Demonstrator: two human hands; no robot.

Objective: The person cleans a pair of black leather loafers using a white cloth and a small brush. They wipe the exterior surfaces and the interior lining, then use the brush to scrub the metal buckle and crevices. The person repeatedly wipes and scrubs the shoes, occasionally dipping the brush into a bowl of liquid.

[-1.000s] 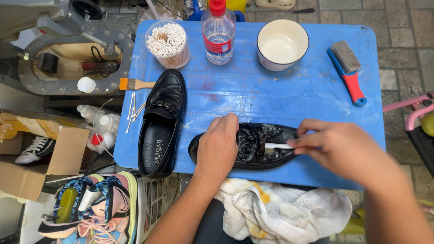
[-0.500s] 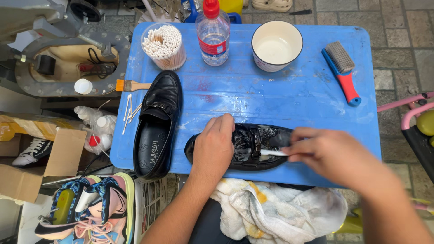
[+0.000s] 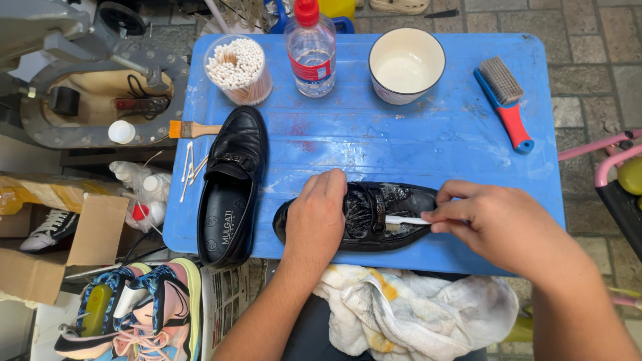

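Black loafer [image 3: 384,217] lies on its side near the front edge of the blue table [image 3: 414,137], toe to the right, its upper wet and foamy. Left hand [image 3: 315,220] presses down flat over the heel end, fingers curled onto the upper, pinning it. Right hand [image 3: 498,224] is pinched closed on a small white brush [image 3: 401,220], whose head rests on the vamp by the strap. Leather of this kind looks supple on top and stiff at the sole, fairly light, and slick while soapy (so a firm hold at the heel or along the sole edge seems safest). Just left stands the second loafer [image 3: 234,180], upright, with pale lettering on its insole. Loose cotton swabs [image 3: 190,167] and a wooden-handled paintbrush [image 3: 194,129] lie beside it. Behind are a clear cup of swabs [image 3: 237,67], a clear plastic bottle [image 3: 311,50] with red cap and a red-and-blue label band, a white bowl [image 3: 406,63], and a blue and red scrub brush [image 3: 505,100]. A stained cloth [image 3: 414,307] lies on the lap below
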